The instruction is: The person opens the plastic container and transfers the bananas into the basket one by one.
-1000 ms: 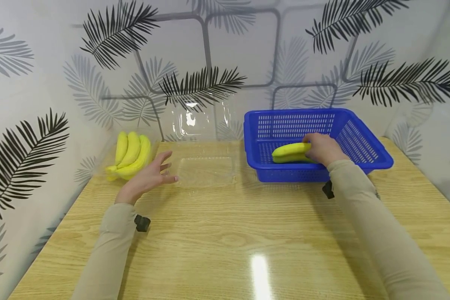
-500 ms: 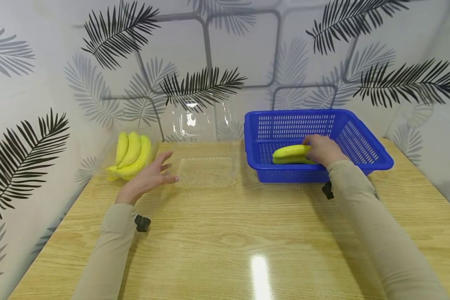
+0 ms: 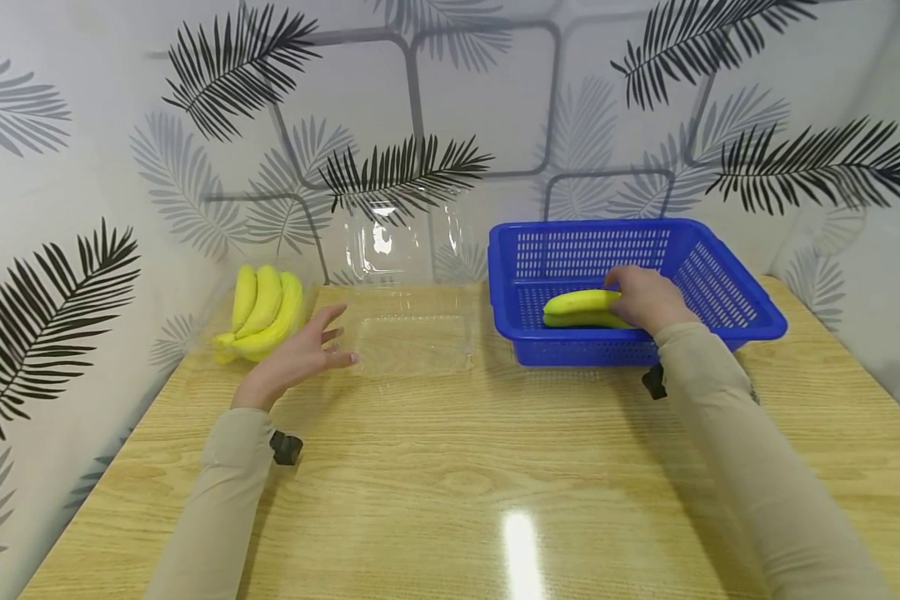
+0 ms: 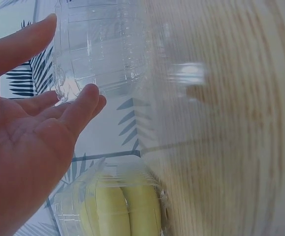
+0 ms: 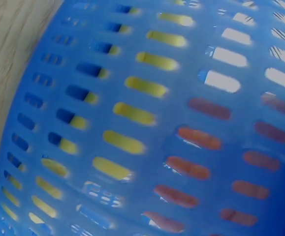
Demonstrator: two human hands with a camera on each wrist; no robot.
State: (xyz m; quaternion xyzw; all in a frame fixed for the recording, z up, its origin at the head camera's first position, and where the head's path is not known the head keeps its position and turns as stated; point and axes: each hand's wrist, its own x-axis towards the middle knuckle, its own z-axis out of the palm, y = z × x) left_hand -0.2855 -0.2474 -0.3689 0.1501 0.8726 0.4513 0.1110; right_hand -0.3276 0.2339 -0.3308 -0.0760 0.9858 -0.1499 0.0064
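Note:
My right hand (image 3: 648, 298) reaches over the front rim of the blue plastic basket (image 3: 562, 351) and grips a banana (image 3: 585, 302) inside it. A second yellow length shows right beneath that banana. In the right wrist view the basket wall (image 5: 174, 101) fills the picture; yellow and the hand's skin appear through its slots, and the fingertips are hidden. My left hand (image 3: 288, 358) is held with fingers spread at the left side of a clear plastic clamshell box (image 3: 412, 354), whose lid (image 3: 390, 242) stands raised behind. The left wrist view shows nothing in that hand (image 4: 29, 132).
Left of the left hand, a bunch of bananas (image 3: 264, 308) sits in another clear plastic box (image 4: 68, 211). Wood-grain table (image 3: 420, 467) lies in front, with a leaf-patterned backdrop (image 3: 480, 100) right behind the boxes and basket.
Almost nothing: the banana in the right hand has shifted very slightly within the basket. Both hands stay where they were.

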